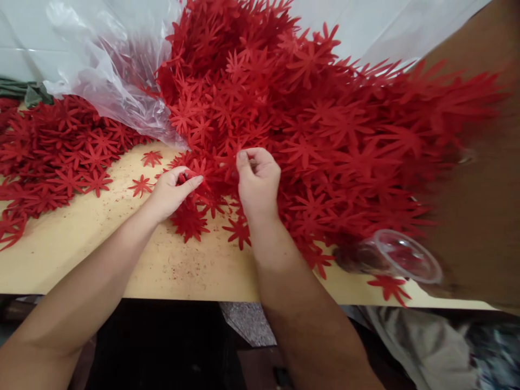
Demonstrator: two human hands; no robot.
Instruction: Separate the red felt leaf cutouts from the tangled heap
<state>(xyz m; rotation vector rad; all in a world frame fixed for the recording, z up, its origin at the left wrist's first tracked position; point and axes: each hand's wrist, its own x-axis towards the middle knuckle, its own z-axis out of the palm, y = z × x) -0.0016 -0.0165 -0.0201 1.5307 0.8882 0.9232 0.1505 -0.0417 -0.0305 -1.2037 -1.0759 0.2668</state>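
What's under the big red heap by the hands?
Yellow tabletop shows along the near edge of the red heap. Farther beneath, the piled red pieces cover whatever is there; the left hand and right hand hide a little more.

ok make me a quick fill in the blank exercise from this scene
1. The flower-shaped cutouts around the left hand are ____ in colour.
2. The clear plastic container lies to the ____ of the right hand.
3. The dark material at the far left edge is coloured ____.

Missing words: red; right; green.
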